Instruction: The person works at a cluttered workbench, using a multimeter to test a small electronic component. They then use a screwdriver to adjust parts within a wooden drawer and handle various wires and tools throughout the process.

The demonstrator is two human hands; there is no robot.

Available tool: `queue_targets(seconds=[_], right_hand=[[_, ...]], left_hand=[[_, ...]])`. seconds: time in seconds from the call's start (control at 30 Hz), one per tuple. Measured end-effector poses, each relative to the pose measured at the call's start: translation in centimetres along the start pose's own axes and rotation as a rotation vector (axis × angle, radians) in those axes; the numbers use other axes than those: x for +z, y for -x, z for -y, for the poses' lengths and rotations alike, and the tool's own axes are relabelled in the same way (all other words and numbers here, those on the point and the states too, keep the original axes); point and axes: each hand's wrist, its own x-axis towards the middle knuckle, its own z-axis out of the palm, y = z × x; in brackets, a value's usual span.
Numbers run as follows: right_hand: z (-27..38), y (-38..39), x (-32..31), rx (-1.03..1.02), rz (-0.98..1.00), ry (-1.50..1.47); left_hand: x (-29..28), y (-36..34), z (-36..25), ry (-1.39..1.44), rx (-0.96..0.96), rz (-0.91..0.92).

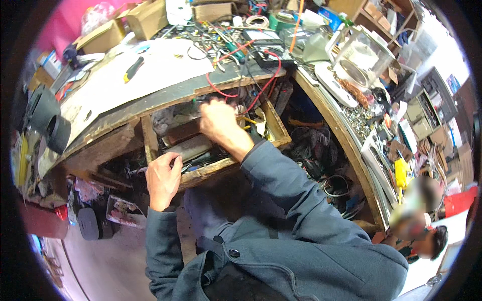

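Observation:
A worn wooden drawer (216, 168) is pulled out from under the bench, crowded with tools and loose parts. At its front left corner my left hand (164, 179) is closed over the wood, its fingers curled. My right hand (221, 125) reaches into the back of the drawer with bent, closed fingers; whatever they hold is hidden. A long grey piece (190, 149) lies in the drawer between my hands. Beside my right hand are a yellow-handled tool (247, 119) and a red cable (271, 83) that hangs over the bench edge.
On the bench (165, 67), a screwdriver (133, 69) rests on a white sheet. A digital meter (262, 37), wires and tools clutter the back. Small metal parts (359, 120) cover the right bench, with a clear plastic container (361, 52). Another person (419, 228) is at the far right.

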Motion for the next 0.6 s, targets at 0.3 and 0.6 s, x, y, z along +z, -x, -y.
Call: queue_targets(seconds=[0.3, 0.6], right_hand=[[-6.4, 0.8, 6.8, -0.377, -0.062, 0.549], [-4.4, 0.6, -1.5, 0.092, 0.232, -0.230]], left_hand=[[0.3, 0.1, 0.8, -0.018, 0.081, -0.098], [0.7, 0.1, 1.2, 0.038, 0.071, -0.082]])
